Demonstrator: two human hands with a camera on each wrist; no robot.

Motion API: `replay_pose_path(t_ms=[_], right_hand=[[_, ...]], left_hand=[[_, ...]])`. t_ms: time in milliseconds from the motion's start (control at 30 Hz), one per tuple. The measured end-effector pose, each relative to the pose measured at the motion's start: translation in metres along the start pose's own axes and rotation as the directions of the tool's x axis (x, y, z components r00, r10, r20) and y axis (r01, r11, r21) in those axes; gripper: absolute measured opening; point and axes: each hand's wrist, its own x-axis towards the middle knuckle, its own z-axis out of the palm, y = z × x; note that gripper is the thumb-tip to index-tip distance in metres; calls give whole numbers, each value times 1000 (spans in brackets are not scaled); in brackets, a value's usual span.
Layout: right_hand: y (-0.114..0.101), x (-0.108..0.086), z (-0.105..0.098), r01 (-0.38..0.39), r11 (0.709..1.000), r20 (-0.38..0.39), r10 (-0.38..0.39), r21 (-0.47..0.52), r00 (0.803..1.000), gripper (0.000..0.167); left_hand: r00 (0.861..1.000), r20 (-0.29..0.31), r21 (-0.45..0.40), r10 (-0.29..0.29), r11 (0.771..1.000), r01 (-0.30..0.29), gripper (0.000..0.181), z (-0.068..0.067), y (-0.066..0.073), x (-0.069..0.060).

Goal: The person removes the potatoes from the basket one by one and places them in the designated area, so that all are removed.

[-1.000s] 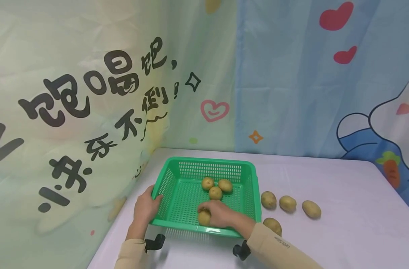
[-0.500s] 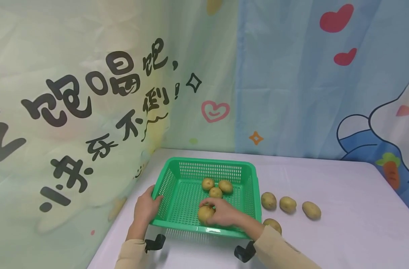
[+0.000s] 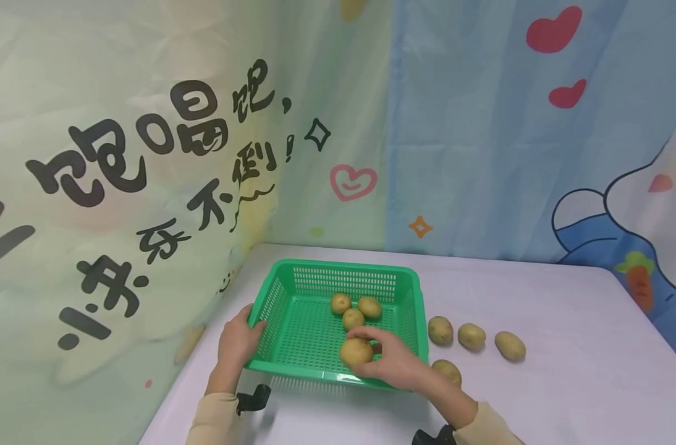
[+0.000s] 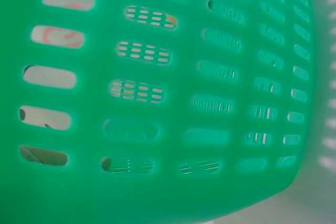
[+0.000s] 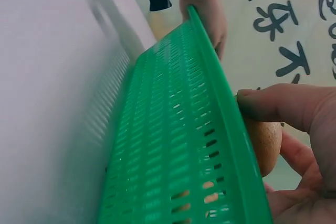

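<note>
A green basket (image 3: 299,373) stands on the table, its slotted side (image 4: 173,182) filling the left wrist view. My left hand (image 3: 238,341) grips its left rim, thumb over the edge. In my right hand (image 3: 392,358) a potato (image 3: 356,352) is pinched between thumb and fingers, above the basket's front part. In the right wrist view the same potato (image 5: 265,142) shows behind the basket's rim, with my right hand (image 5: 310,145) around it. Three potatoes lie together inside the basket, among them a round one (image 3: 353,319).
Right of the basket, three potatoes lie in a row, the middle one (image 3: 471,337) among them, and another potato (image 3: 447,372) lies nearer, partly behind my right forearm. A printed curtain (image 3: 482,123) hangs behind the table (image 3: 566,383).
My right hand has lifted the potato from the basket's front part and moved it slightly right. My left hand keeps its grip on the rim.
</note>
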Motion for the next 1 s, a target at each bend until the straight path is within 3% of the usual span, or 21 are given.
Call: replay_pose_path(t_ms=[200,400,767,933,1000], right_hand=[[-2,-24,-9,-14,996,-99,22,86,995,55],[2,-48,-23,-84,979,-196,121,185,973,61],[10,-86,-41,-60,951,-233,135,303,963,67],[18,-100,-49,-77,939,-275,175,334,945,69],[25,-106,-53,-107,943,-307,208,317,929,68]], left_hand=[[1000,4,-5,-5,1000,5,56,0,0,0],[1000,10,-2,-9,1000,9,57,1,-2,0],[1000,22,14,-10,1000,10,56,-2,-2,0],[999,34,31,-3,1000,2,56,-3,-1,0],[999,38,32,-2,999,1,56,-3,-1,1]])
